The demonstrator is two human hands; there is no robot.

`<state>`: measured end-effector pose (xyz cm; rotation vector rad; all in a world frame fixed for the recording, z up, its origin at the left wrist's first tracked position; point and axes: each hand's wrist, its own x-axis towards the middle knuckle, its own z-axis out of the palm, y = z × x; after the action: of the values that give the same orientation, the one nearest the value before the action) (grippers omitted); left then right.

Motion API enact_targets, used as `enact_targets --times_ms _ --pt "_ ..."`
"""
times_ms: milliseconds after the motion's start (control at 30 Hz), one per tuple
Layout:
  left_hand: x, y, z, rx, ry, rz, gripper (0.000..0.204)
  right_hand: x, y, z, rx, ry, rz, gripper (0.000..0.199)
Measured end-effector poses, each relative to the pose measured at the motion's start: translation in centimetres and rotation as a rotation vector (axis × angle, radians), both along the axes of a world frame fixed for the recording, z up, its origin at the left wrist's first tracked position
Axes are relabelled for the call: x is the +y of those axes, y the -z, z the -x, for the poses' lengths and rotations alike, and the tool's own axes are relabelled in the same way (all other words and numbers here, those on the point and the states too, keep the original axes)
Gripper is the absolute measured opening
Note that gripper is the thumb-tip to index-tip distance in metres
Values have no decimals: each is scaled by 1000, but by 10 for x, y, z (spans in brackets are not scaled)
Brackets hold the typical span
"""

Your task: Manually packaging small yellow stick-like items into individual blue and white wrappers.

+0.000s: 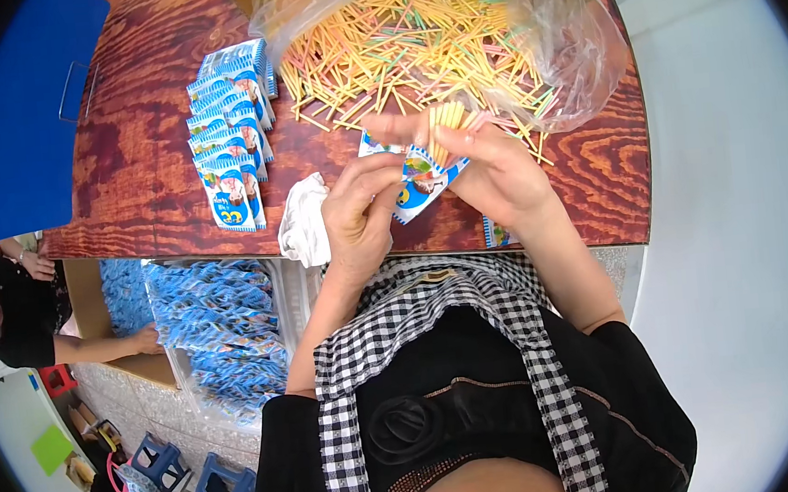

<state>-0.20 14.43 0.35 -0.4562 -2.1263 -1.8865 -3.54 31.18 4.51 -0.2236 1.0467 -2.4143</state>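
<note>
Pinching with thumb and fingers, our left hand grips a blue-and-white packet by its edge; our right hand clasps pale yellow sticks at its mouth. We hold both above the wood-grain table, near heaped loose sticks.

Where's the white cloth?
In the head view, the white cloth lies left of centre on the wooden table, between the blue-and-white packets and left hand.

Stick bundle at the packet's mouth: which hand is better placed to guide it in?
Right, probably: the right hand has its thumb against the yellow sticks, while the left hand pinches the edge of the packet.
</note>
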Motion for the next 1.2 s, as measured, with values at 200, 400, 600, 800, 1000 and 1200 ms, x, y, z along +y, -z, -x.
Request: enact_targets --times_ms 200,400,600,800,1000,1200 --pt "7 9 -1 -209 39 -244 13 -5 -31 -3 342 70 -260 43" --pt "9 7 0 -179 91 -255 16 -6 -24 -4 568 175 -705 42" --pt "5 12 -8 -480 163 -530 18 -3 -28 -2 512 230 -620 30" --pt "6 10 -9 -435 242 -459 27 1 -18 -6 750 279 -1040 24" --pt "10 -5 -6 -536 158 -479 23 -12 -16 -16 522 465 -856 11" --pt "8 -4 -2 -603 -15 -679 18 -5 -14 -12 1092 524 -1111 11"
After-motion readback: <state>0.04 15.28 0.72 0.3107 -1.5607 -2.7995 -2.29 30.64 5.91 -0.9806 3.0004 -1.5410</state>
